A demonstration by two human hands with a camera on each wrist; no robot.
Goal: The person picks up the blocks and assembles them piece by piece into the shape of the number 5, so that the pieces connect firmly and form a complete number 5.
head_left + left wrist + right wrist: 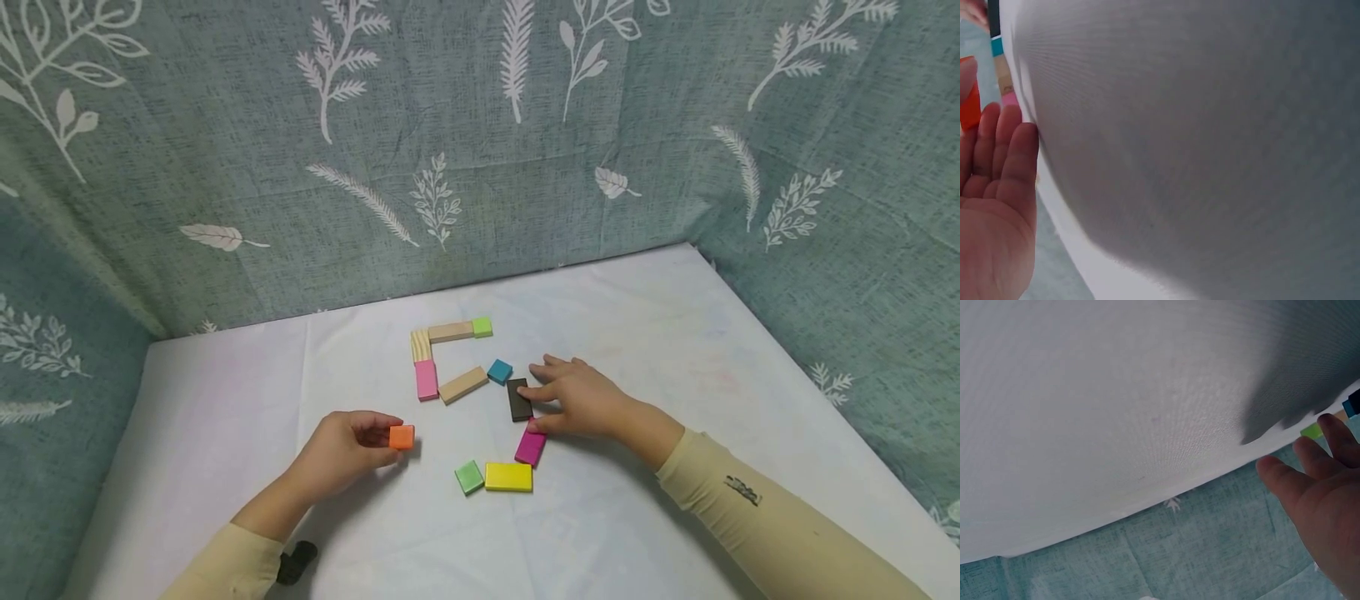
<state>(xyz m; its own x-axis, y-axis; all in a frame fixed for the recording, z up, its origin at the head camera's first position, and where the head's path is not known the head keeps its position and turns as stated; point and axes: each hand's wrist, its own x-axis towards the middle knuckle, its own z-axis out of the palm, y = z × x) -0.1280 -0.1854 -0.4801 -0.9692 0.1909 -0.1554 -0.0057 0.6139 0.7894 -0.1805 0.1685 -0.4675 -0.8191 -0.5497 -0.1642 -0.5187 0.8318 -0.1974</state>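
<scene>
My left hand (341, 454) pinches an orange block (401, 437) between thumb and fingers, left of the other blocks. The left wrist view catches the same orange block (969, 94) at its left edge, past the fingers (1019, 156). Over on the right, my right hand (588, 398) reaches in with spread fingers. Its index fingertip is at the black block (519, 400), and its thumb tip lies at the upper end of the magenta block (531, 446). A blue block (500, 372) sits just beyond the black one. In the right wrist view the right hand's fingers (1285, 478) are extended.
Wooden blocks curve around: a lime block (482, 327), a plain block (451, 332), a striped block (422, 346), a pink block (427, 380) and a slanted plain block (463, 385). Nearer lie a yellow block (508, 477) and a green block (469, 477). Patterned curtains (465, 208) border the white table (225, 400).
</scene>
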